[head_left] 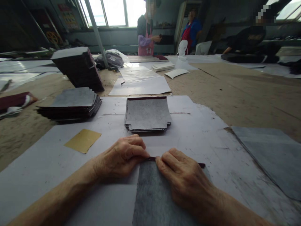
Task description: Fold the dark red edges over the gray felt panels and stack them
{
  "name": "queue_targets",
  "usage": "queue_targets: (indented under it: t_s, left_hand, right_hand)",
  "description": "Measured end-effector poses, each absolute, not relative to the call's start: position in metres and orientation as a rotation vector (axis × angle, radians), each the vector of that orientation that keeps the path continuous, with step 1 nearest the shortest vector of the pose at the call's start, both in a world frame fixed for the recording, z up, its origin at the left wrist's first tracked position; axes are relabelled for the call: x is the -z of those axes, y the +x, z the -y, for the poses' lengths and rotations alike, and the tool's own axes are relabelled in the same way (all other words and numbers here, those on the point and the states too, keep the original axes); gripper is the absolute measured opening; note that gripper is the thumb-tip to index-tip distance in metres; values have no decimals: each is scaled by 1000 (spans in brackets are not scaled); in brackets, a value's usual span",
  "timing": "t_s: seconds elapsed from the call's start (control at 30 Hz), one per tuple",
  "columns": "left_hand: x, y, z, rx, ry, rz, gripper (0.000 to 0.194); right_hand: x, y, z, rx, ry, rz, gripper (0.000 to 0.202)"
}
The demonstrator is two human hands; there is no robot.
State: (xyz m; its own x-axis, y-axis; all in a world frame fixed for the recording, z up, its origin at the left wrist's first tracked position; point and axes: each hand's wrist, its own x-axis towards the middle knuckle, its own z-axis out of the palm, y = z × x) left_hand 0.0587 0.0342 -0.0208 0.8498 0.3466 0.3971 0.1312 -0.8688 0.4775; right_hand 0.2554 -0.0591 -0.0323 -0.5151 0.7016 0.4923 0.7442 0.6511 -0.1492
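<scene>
Hands, two: left (123,155), right (185,175), near each other, pinching the dark folded far edge of one grey piece (152,194), apparently to keep the fold flat; near, on white sheet (113,204).

The left hand (123,155) reaches in from the lower left, fingers bent, thumb and fingertips together near center. The right hand (184,172) comes from the lower right, knuckles up, fingers curled, fingertips close beside the left's.
</scene>
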Motion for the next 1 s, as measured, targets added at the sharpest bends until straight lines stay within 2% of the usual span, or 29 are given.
queue_targets:
  t_s: [0.63,0.83,1.0]
  left_hand:
    - [22,42,-19,-777,2965,-289,31]
    - [16,39,15,-542,2812,-444,26]
    - [20,41,19,-663,2749,-458,33]
  right_hand:
    - [28,256,56,58,-1174,2431,44]
    - [26,256,55,7,-1212,2451,48]
    - [25,257,52,-65,-1261,2510,58]
